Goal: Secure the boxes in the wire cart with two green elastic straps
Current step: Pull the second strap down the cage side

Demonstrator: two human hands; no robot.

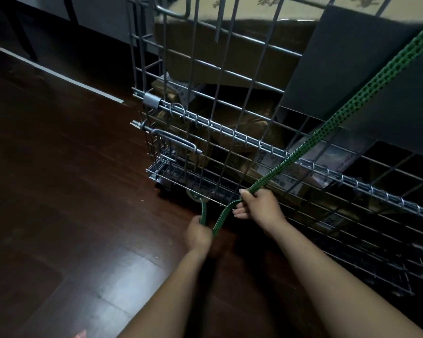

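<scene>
I saw the wire cart (244, 137) holding cardboard boxes (244, 62). Near the cart's lower corner, my left hand (198, 234) and right hand (257, 206) each gripped the green strap (352, 103).

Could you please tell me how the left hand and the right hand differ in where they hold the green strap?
The left hand grips the short stretch of green strap coming from the bottom edge of the wire cart; the right hand grips the long stretch rising to the upper right. The left hand sits lower, over the floor; the right hand sits against the wire. Both are curled round the strap.
</scene>
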